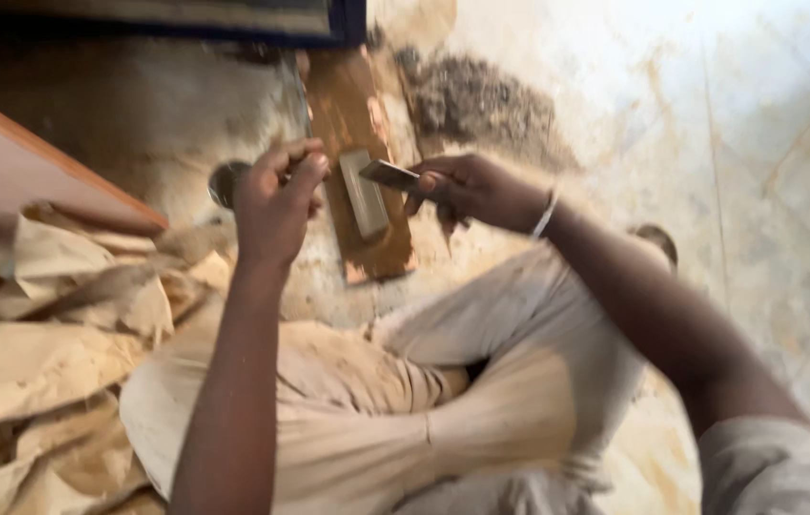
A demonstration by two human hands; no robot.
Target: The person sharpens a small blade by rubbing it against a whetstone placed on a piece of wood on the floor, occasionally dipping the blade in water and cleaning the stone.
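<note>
Dusty floor, chisel (388,175) in right grip (476,191) — plank (362,229) below

Flat grey metal blade (388,175) over a pale stone block (365,194)

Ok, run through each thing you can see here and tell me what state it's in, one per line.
Left hand: closed in a fist around a thin tool, too blurred to identify.
Right hand: pinching a small flat block, tilted, above the plate.
Wooden board: flat on the floor, surface worn.
Pale metal plate: lying on the board.
Debris pile: loose, heaped on the tiled floor.
Brown paper: crumpled, torn.
</note>
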